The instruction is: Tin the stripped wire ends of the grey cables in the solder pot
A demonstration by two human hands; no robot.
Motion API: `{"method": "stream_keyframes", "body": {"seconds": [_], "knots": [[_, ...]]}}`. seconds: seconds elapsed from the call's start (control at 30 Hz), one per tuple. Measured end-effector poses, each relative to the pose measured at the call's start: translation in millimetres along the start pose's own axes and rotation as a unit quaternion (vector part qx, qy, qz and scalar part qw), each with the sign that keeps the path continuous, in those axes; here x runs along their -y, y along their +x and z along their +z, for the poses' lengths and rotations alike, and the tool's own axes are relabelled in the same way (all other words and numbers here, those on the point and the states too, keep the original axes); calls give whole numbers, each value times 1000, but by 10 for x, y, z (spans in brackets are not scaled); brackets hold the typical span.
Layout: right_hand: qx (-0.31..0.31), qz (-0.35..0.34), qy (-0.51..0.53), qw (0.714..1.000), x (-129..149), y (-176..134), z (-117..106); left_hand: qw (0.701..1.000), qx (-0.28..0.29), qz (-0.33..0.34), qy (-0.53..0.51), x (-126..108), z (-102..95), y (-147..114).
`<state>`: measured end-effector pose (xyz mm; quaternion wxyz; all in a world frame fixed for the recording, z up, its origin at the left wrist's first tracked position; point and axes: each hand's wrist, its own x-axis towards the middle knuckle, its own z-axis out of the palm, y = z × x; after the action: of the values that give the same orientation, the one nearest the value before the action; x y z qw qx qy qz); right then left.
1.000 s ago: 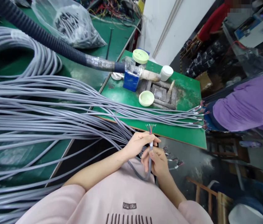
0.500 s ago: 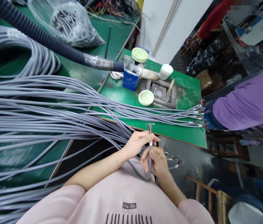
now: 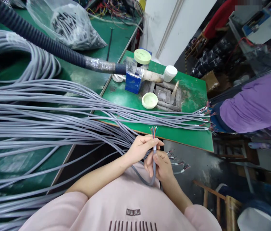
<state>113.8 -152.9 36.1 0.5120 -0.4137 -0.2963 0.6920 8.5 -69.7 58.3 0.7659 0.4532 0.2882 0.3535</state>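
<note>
One grey multi-core cable (image 3: pixel 147 183) stands upright in front of my chest, its stripped end on top. Thin coloured wires (image 3: pixel 153 131) with pale tips fan out there above a white band. My left hand (image 3: pixel 141 147) is closed, pinching the cable near the base of the wires. Just below, my right hand (image 3: pixel 163 165) grips the grey jacket between thumb and fingers. From there the cable bends down and loops back to the left under my left wrist.
Grey cables (image 3: pixel 78 123) run across the green bench, their stripped ends at its right edge. Behind them are a solder pot (image 3: pixel 163 94), a pale green dish (image 3: pixel 150 100), a white cup (image 3: pixel 170 73) and a black hose (image 3: pixel 53 46). A person in purple (image 3: pixel 258 102) is at right.
Both hands keep their hold on the cable, almost unmoved. The camera view has shifted slightly, and the wire fan sits a touch further left.
</note>
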Motion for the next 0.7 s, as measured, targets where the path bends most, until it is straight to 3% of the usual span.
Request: {"method": "stream_keyframes", "body": {"seconds": [0.23, 0.47, 0.7], "knots": [[-31, -10, 27, 999, 40, 27, 39, 999, -14, 27, 42, -14, -62, 44], [-29, 1, 25, 999, 45, 30, 34, 992, -111, 54, 2, -57, -130, 103], [-9, -5, 28, 1000, 7, 40, 21, 993, -106, 45, -39, -26, -137, 126]]}}
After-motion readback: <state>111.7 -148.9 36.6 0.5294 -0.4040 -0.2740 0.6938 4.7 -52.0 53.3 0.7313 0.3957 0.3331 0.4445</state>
